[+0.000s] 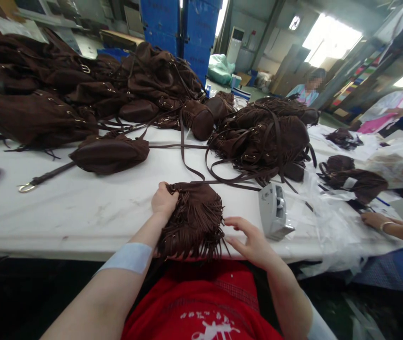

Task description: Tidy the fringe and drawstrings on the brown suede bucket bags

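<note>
- Presently, in the head view, the left hand (165, 199) pinches the corner of the fringed brown bag (199, 208) at the front edge of the worktop (91, 212); loosening could let it slide off.
- The right hand (253, 242), fingers spread beside it, could snag the fringe or knock the grey plastic device (271, 212).

One bag (197, 212) lies on the counter (116, 208), at its near edge. A device (270, 212) stands to its right. Behind the bag, there are a left heap (152, 73) and a right heap (291, 134) of other bags.
</note>
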Motion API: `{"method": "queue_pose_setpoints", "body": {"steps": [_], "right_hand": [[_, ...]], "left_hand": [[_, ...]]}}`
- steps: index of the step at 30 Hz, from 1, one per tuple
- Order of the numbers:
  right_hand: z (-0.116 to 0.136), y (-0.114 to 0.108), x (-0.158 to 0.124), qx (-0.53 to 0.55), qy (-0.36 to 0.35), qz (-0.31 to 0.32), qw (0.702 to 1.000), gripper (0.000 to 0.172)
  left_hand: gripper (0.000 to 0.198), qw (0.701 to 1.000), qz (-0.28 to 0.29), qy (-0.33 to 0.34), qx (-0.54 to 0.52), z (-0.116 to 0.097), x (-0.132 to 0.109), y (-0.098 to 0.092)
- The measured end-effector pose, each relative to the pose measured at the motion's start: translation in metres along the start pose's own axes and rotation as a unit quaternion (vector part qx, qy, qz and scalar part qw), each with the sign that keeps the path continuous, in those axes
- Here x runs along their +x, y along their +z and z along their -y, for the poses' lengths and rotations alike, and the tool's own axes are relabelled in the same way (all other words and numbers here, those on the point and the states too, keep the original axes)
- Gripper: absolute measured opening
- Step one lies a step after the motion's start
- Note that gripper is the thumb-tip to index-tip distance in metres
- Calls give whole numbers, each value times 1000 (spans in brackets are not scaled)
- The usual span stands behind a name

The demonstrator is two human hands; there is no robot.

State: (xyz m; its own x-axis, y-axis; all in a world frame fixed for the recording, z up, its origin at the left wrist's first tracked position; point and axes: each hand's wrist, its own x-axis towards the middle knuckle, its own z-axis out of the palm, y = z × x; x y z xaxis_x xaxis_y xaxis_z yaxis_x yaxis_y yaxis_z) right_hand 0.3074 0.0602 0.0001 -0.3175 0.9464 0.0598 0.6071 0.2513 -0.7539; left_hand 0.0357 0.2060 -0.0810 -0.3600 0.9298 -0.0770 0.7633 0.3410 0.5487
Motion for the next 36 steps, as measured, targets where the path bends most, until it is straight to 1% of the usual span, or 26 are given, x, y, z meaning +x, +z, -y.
{"method": "queue_pose_setpoints", "body": {"steps": [1,2,3,5,7,9,11,12,14,15,16,17,18,19,20,21,23,25,27,29,31,33,34,36], "right_hand": [[5,12,22,-23,-36,-16,999,34],[11,25,42,-48,-55,-29,997,34],[16,39,61,-77,-59,-34,995,34],[26,66,86,-152,-33,-20,988,31],[34,89,95,-220,2,-9,976,24],[39,99,85,-243,13,-5,970,17],[38,95,62,-213,-3,22,977,12],[35,89,47,-184,-9,49,982,11],[26,72,15,-102,8,135,986,15],[21,63,0,-59,27,181,981,17],[16,54,-14,-23,52,213,975,17],[11,46,-26,1,76,224,972,15],[8,40,-35,13,95,212,973,12],[6,36,-41,16,101,185,977,8],[6,34,-43,15,93,148,984,8],[7,36,-43,17,73,114,991,15],[13,46,-33,30,15,74,997,35],[21,66,-15,48,-32,70,996,52],[30,87,5,70,-60,88,992,59],[37,103,20,94,-81,99,987,56],[41,111,29,112,-95,100,984,49],[41,111,29,124,-94,106,982,38],[40,109,27,130,-85,120,981,31],[34,106,16,144,-52,173,973,19]], "left_hand": [[40,1000,2,0,0,0,-1,-1],[39,1000,3,1,1,0,-3,-2],[38,1000,2,2,2,0,-4,-4],[36,1000,-2,5,4,0,-6,-6],[35,1000,-1,14,4,0,-8,-8],[33,1000,6,27,3,0,-8,-7],[32,999,15,40,4,1,-8,-5],[32,999,18,43,5,1,-8,-4],[34,999,15,37,7,1,-6,-2],[35,999,9,30,8,1,-4,0],[36,1000,4,22,10,1,-3,1],[38,1000,-2,14,12,1,-1,1],[38,1000,-6,8,13,0,0,2],[39,1000,-8,6,15,0,1,3],[39,1000,-9,5,17,-1,2,3],[39,1000,-11,5,19,-1,2,3],[39,1000,-13,5,21,-1,3,4],[39,1000,-12,5,20,-1,2,4],[39,1000,-9,5,17,0,2,3],[39,1000,-5,7,17,1,1,2],[38,1000,-4,10,18,1,1,1],[37,1000,-5,15,18,1,1,0],[36,1000,-6,16,17,0,1,-1],[37,1000,-8,19,16,0,0,-1]]}}
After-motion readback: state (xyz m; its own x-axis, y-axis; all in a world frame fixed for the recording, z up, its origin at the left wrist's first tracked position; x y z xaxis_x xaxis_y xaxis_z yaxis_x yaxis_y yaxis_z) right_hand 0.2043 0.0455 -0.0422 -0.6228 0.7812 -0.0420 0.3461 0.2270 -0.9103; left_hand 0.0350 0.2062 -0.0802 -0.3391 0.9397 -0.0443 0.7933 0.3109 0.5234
